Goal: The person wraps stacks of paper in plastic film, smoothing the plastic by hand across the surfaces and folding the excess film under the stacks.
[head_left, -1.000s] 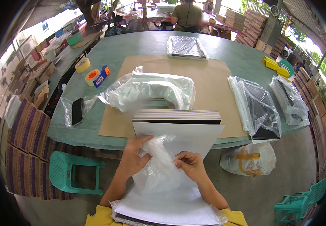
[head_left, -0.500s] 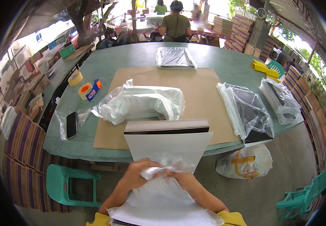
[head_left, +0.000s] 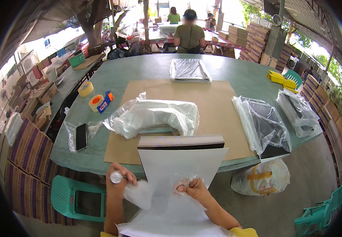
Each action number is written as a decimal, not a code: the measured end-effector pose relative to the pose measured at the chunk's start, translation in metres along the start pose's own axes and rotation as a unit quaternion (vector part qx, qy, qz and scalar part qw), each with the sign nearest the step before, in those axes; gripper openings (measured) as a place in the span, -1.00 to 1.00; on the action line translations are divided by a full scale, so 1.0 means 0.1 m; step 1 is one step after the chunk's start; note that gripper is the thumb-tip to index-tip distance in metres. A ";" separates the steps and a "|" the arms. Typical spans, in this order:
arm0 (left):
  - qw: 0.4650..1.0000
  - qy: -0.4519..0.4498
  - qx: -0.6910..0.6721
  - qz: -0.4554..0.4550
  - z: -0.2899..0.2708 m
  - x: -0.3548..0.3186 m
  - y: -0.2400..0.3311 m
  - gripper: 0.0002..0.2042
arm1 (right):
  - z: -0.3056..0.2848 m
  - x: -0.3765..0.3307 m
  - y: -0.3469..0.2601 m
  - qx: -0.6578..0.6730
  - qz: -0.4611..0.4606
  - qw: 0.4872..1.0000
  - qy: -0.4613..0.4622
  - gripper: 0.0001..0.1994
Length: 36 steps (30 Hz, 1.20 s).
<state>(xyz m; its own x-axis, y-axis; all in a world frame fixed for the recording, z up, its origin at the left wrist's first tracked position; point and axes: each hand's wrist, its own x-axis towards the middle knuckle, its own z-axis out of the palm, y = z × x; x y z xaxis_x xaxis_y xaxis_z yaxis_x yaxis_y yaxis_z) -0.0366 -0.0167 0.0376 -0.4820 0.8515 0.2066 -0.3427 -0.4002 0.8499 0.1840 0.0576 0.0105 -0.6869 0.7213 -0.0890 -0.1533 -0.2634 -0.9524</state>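
Left fingers (head_left: 130, 176) clench and right fingers (head_left: 196, 184) pinch plastic (head_left: 140, 194).

With plastic film (head_left: 138, 194) in front, a stack of boards (head_left: 182, 164) stands at the near edge of the table (head_left: 119, 68) here; behind, a plastic bag (head_left: 159, 112) lies on a flat sheet (head_left: 215, 122). Tape rolls (head_left: 84, 90) and a phone (head_left: 81, 138) lie left, wrapped packs (head_left: 266, 126) right, a stuffed sack (head_left: 260, 179) below.

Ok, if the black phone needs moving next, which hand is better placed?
Probably the left hand: it is nearer the black phone, on the left of the table. The right hand is farther off. Both hold plastic film, so either would likely need freeing first.
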 end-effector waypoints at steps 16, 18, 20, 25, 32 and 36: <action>0.879 -0.346 0.305 -0.116 0.48 0.04 0.01 -0.81 | -0.02 -0.02 0.05 0.037 -0.045 0.997 0.042 -0.74; 0.885 -0.349 0.287 -0.111 0.58 -0.02 -0.11 -0.84 | -0.01 0.00 0.10 0.035 -0.070 0.996 0.050 -0.69; 0.883 -0.349 0.293 -0.111 0.65 -0.06 -0.18 -0.88 | 0.04 0.00 0.15 0.053 -0.091 0.992 0.077 -0.62; 0.891 -0.344 0.273 -0.114 0.60 -0.09 -0.29 -0.95 | -0.06 0.03 0.24 0.085 -0.027 0.995 0.038 -0.51; 0.914 -0.144 0.350 -0.144 0.02 0.08 -0.12 -0.95 | 0.01 0.01 0.08 0.215 -0.057 0.961 0.164 -0.55; 0.922 0.113 0.368 -0.038 -0.41 0.16 0.00 -0.93 | -0.13 0.03 0.07 0.357 -0.118 0.926 -0.023 -0.72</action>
<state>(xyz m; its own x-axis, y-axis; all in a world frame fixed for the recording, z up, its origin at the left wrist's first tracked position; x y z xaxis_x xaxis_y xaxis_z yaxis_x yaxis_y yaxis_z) -0.0771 -0.0163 0.0211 -0.6638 0.7417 0.0963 0.2174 0.0681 0.9737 0.1901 0.0667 -0.0004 -0.6017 0.7889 0.1247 -0.7225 -0.4711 -0.5060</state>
